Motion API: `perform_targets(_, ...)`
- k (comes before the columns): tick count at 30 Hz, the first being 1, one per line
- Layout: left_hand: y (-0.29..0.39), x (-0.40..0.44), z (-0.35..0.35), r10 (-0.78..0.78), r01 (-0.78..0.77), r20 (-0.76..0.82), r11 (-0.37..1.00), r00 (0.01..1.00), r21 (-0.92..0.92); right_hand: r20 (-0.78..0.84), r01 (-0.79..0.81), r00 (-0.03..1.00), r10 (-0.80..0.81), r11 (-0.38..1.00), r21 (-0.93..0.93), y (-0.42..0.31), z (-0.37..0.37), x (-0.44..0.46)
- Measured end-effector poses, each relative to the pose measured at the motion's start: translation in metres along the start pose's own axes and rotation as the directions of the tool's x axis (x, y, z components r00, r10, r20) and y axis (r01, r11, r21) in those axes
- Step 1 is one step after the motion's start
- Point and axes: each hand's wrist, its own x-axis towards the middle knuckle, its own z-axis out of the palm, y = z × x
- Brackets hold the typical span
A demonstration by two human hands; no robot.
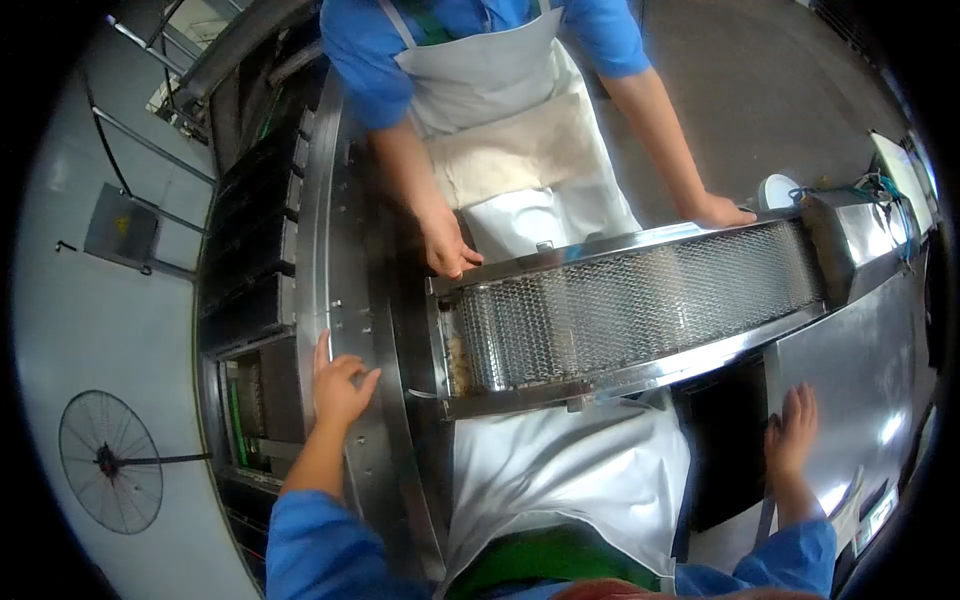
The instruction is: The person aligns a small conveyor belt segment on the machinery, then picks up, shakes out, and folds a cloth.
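My left hand rests at the steel rail on the left, index finger stretched out and the other fingers loosely bent, with nothing held. On the right, my right hand lies at the edge of a steel tabletop, fingers extended and holding nothing. Between my hands and the person opposite is a wire-mesh conveyor belt in a metal frame. No items show on its mesh. Some pale residue sits at the belt's left end.
A person in a white apron stands across the conveyor, with one hand at its left corner and another hand on its far edge. Dark trays or panels line the machine at left. A wall fan is beyond.
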Motion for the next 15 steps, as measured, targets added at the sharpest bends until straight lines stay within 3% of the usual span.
perform_targets(9, 0.010, -0.003, -0.003, 0.043, -0.041, -0.031, 0.998, 0.999, 0.045, -0.027, -0.051, 0.998, 0.052, 0.998, 0.024, -0.007, -0.007, -0.002)
perform_targets(11, 0.012, -0.005, -0.005, 0.056, -0.054, -0.016, 0.996, 0.998, 0.068, -0.025, -0.047, 0.999, 0.048, 0.998, 0.030, -0.004, -0.004, -0.003)
perform_targets(12, 0.016, -0.007, -0.011, -0.005, -0.002, 0.065, 0.995, 0.998, 0.097, -0.020, -0.055, 0.998, 0.056, 0.998, 0.039, -0.003, -0.005, -0.009)
perform_targets(15, 0.003, -0.008, -0.003, 0.027, -0.026, -0.010, 0.998, 1.000, 0.059, -0.085, -0.043, 0.995, 0.050, 0.996, 0.081, -0.003, -0.004, -0.002)
